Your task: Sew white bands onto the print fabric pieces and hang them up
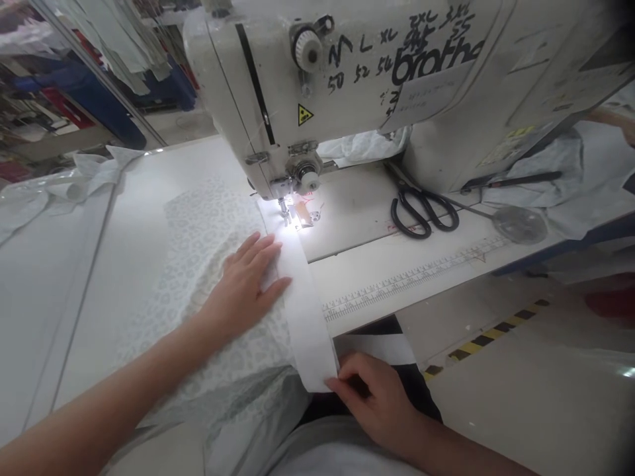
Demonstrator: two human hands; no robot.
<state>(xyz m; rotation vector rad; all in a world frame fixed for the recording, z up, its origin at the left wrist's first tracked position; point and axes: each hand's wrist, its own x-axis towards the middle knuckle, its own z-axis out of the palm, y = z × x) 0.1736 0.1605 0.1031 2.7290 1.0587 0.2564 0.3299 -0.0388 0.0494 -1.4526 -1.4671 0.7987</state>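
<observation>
My left hand point(248, 284) lies flat, fingers stretched, on a pale leopard-print fabric point(198, 231) just in front of the sewing machine's needle and presser foot point(285, 210). Its fingertips touch the edge of a white fabric strip point(305, 317), which runs from under the presser foot toward me and over the table's front edge. At the strip's near end, my right hand point(374, 396) pinches its right edge between thumb and finger. The fabric drapes off the table into my lap. A lamp on the sewing machine point(357, 86) lights the needle area brightly.
Black-handled scissors point(421, 208) lie right of the needle, partly beneath the machine arm. A printed ruler point(411, 281) runs along the table's front edge. Crumpled white cloth point(546, 178) and a dark pen-like tool point(526, 178) are at right. White fabric pieces point(74, 185) lie at far left.
</observation>
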